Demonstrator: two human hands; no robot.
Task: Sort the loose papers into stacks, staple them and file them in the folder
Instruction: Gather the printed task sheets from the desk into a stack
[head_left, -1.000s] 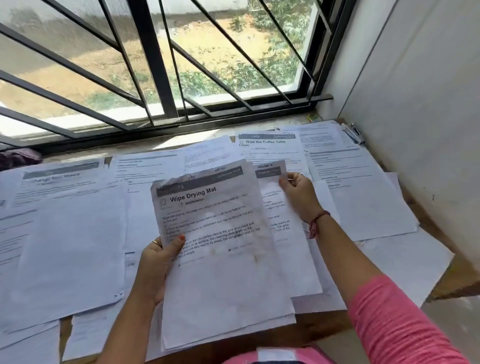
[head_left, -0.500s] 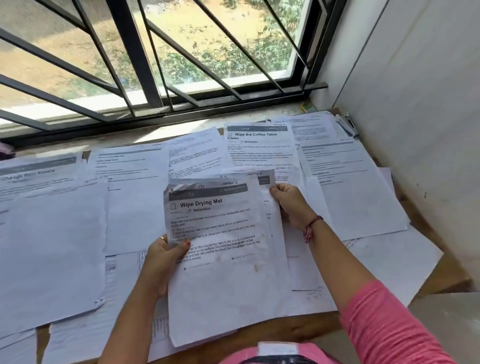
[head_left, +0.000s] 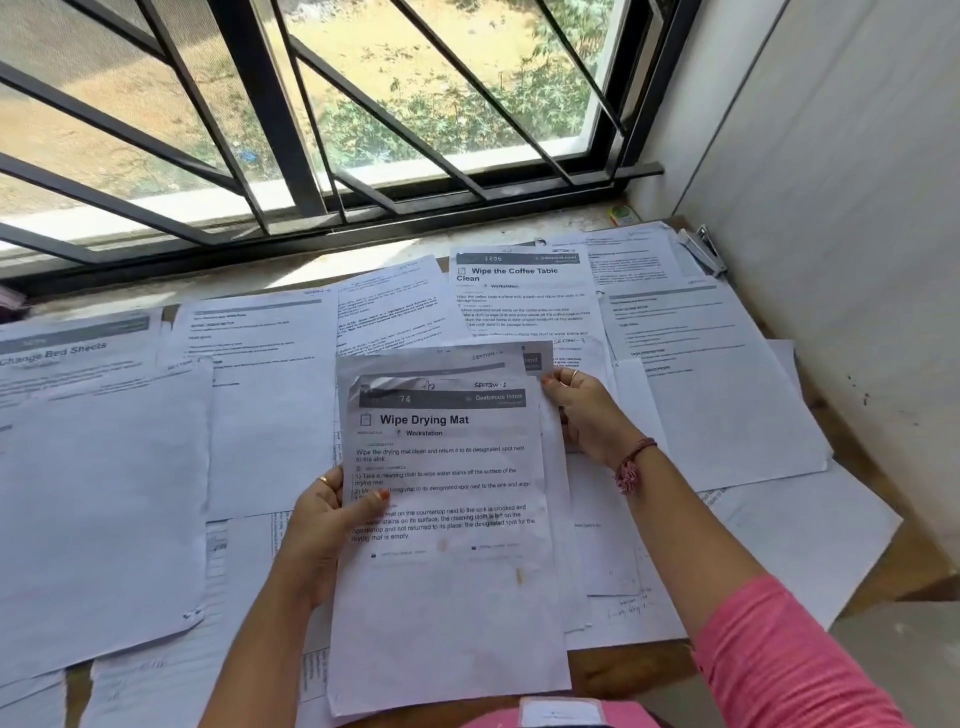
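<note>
Paper covers nearly the whole desk (head_left: 878, 571) under the barred window (head_left: 322, 130). The person holds a small sheaf above it, its top page headed "Wipe Drying Mat" (head_left: 447, 519). The left hand (head_left: 324, 525) grips the sheaf's left edge about halfway down, thumb curled over the printed face and fingers hidden behind. The right hand (head_left: 584, 415) pinches the upper right corner, where the edges of a second sheet (head_left: 519, 358) peek out above and to the right of the top page. So the sheaf sits between the two hands, tilted slightly, its lower edge close to the person's body.

Loose sheets lie flat all around: "Wipe the Coffee Table Clean" (head_left: 519, 291) just beyond the right hand, "Change Bed Sheets" (head_left: 67, 358) far to the left, and overlapping pages on the right side. A stapler (head_left: 704, 249) rests in the far right corner against the wall, well apart from both hands. A thread bracelet (head_left: 631, 467) circles the right wrist, above a pink sleeve (head_left: 779, 660).
</note>
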